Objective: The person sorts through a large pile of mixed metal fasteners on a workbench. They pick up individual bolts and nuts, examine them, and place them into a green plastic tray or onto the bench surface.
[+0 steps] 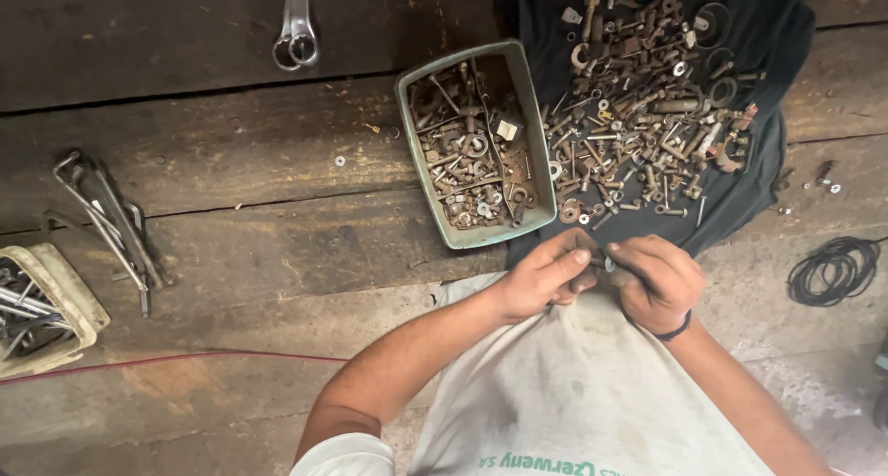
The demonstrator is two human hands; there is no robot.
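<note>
Head view, one entry, all places taken from the green tray (535,115). Item one: my left hand (541,277), just below the tray's near edge, fingers curled and thumb pressed forward, pinching one side of a small metal piece (606,264). Item two: my right hand (659,282), to the right of the left hand and touching it at the fingertips, clenched around the other side of the same piece; a dark band sits on that wrist. The piece lies between the two hands, equally near to both; it is too small and too covered to tell its kind or which way its long axis runs. Item three: the tray itself, rectangular, holding rusty bolts, nuts and washers. Item four: a black cloth (749,203) to the right of the tray, spread with a heap of loose hardware (647,106), bolts, rings and washers, lying beyond my hands. Item five: a bundle of bent rods (111,226) far left of the tray on the wooden boards (231,161). Item six: a coil of black wire (837,271) far right of the tray.
</note>
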